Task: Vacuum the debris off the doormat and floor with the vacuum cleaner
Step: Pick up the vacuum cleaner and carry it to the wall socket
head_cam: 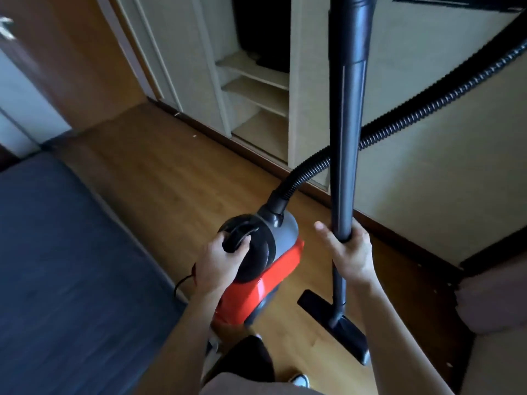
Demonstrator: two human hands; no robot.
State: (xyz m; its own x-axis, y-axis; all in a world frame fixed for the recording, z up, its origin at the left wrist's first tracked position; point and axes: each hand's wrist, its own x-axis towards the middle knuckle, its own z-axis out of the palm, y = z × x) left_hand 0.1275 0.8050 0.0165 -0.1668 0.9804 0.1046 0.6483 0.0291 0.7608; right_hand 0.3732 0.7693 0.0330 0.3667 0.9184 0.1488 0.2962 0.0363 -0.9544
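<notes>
A red and grey canister vacuum cleaner (265, 269) hangs above the wooden floor (159, 166). My left hand (222, 260) grips its black carry handle. My right hand (348, 252) holds the black wand (348, 138) upright, fingers curled round the tube. The flat black floor nozzle (339, 326) sits at the wand's lower end, just over the floor. A ribbed black hose (422, 112) arcs from the canister up to the right. No doormat shows. Two small pale specks (194, 136) lie on the floor near the wardrobe.
A dark blue bed or mattress (62, 266) fills the left side. An open cream wardrobe with shelves (256, 89) stands along the far wall. A thin cord (182, 280) trails below my left wrist. My feet (299, 380) are at the bottom edge.
</notes>
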